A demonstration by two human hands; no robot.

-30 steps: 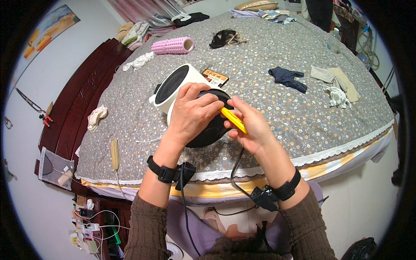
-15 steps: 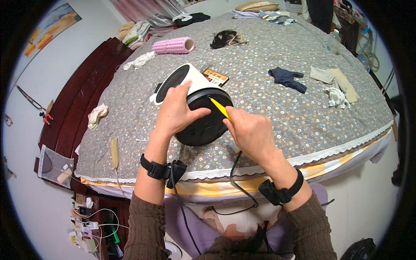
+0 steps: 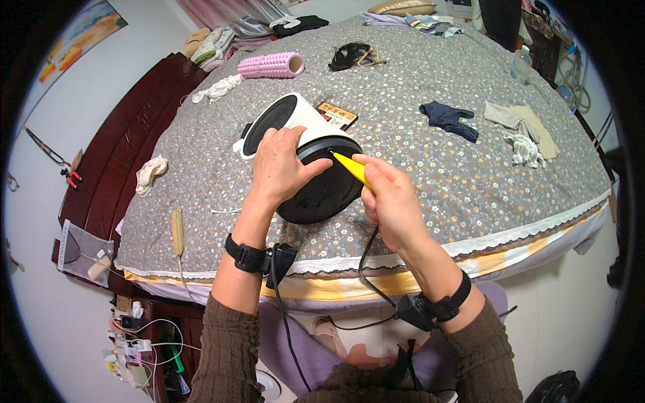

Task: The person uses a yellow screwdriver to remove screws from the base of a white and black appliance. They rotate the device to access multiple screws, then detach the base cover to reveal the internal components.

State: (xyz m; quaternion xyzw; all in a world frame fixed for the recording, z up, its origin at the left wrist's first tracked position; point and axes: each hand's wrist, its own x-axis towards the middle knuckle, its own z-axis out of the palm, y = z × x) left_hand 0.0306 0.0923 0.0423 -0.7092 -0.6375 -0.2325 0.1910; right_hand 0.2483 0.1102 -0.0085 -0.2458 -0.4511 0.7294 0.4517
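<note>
A white appliance (image 3: 314, 122) with a dark oval panel and a round black base (image 3: 321, 195) lies tipped on the bed, its base facing me. My left hand (image 3: 277, 164) grips it, fingers over the white body and thumb stretched onto the base. In my right hand (image 3: 393, 201) is a slim yellow screwdriver (image 3: 351, 169), pinched between thumb and fingers. Its tip meets the base close to the upper rim; whether a screw sits there is too small to tell. Behind the appliance lies a small dark and tan box (image 3: 341, 114), partly hidden.
The flowered bedspread (image 3: 403, 87) carries a pink foam roller (image 3: 272, 65), a black hairpiece-like bundle (image 3: 349, 56), a dark blue garment (image 3: 449, 121), beige cloth (image 3: 521, 124) and a yellowish stick-like object (image 3: 177, 232) with a cord. Black cables (image 3: 366, 269) hang from my wrist straps.
My right hand has turned, and the screwdriver's handle has shifted slightly right, its tip still at the base's upper rim. My left hand and the appliance have moved a little to the right.
</note>
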